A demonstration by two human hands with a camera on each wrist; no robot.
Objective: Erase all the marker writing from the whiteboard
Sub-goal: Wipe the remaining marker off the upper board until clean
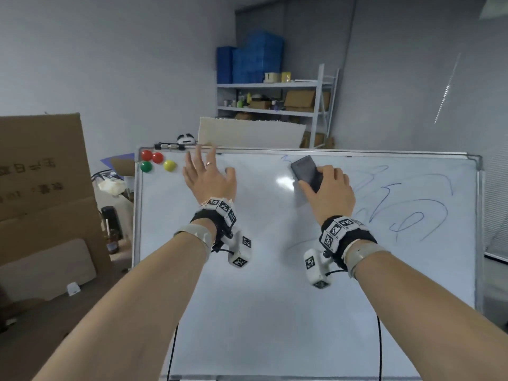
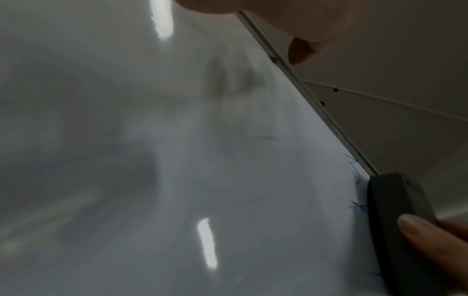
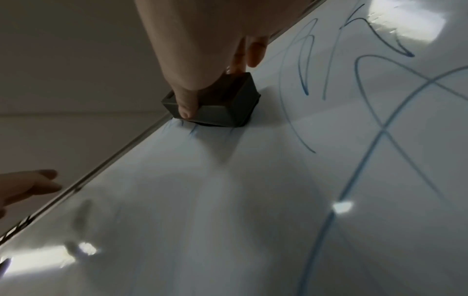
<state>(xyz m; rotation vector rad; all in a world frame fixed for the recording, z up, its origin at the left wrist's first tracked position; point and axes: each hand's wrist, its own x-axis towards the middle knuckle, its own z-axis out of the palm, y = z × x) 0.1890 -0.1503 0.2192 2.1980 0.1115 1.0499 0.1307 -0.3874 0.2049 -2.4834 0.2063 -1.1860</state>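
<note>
A white whiteboard stands in front of me, with blue marker writing over its right half and faint blue smears near the top edge. My right hand grips a dark grey eraser and presses it flat on the board near the top middle; in the right wrist view the eraser sits over smeared strokes beside the blue writing. My left hand lies open with spread fingers on the board's upper left, fingertips at the top frame. The left wrist view is blurred; the eraser shows at its right.
Several round magnets, red, green and yellow, stick in the top left corner. A clip with markers sits on the top frame. Cardboard boxes stand left; a metal shelf stands behind.
</note>
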